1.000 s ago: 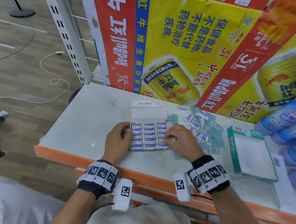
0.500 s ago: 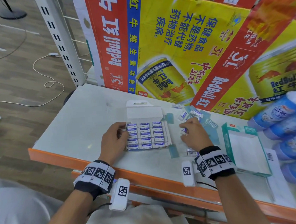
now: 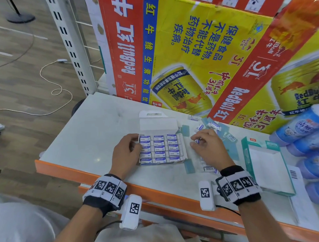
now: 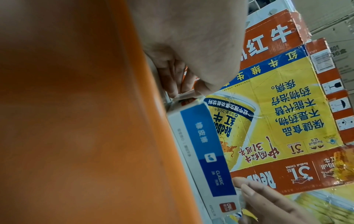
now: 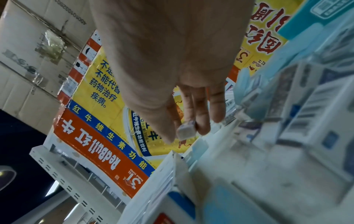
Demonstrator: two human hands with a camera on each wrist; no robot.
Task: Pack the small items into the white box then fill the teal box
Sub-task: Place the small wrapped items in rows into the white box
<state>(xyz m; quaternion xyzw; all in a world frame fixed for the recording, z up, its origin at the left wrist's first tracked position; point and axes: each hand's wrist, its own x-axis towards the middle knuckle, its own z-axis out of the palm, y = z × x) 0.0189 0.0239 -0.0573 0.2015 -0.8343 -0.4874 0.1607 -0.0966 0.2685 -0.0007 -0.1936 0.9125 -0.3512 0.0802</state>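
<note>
The white box (image 3: 183,147) lies open on the table, lid flap folded back, packed with rows of small blue-and-white erasers (image 3: 159,149). My left hand (image 3: 128,151) grips its left wall; the left wrist view shows the fingers (image 4: 175,84) curled on the box's corner and its blue side panel (image 4: 206,151). My right hand (image 3: 206,144) sits just right of the box and pinches one eraser (image 5: 186,131) between thumb and fingers. More loose erasers (image 3: 211,126) lie scattered beyond it. The teal box (image 3: 267,162) lies open at the right.
Large Red Bull cartons (image 3: 197,53) stand along the back of the table. Blue-labelled bottles (image 3: 308,130) are stacked at the far right. The table's orange front edge (image 3: 159,190) runs below my wrists. Small teal cards (image 3: 188,165) lie around the white box.
My right hand left the white box's right edge, went right to the loose pile and now pinches an eraser. My left hand stayed on the box's left wall.
</note>
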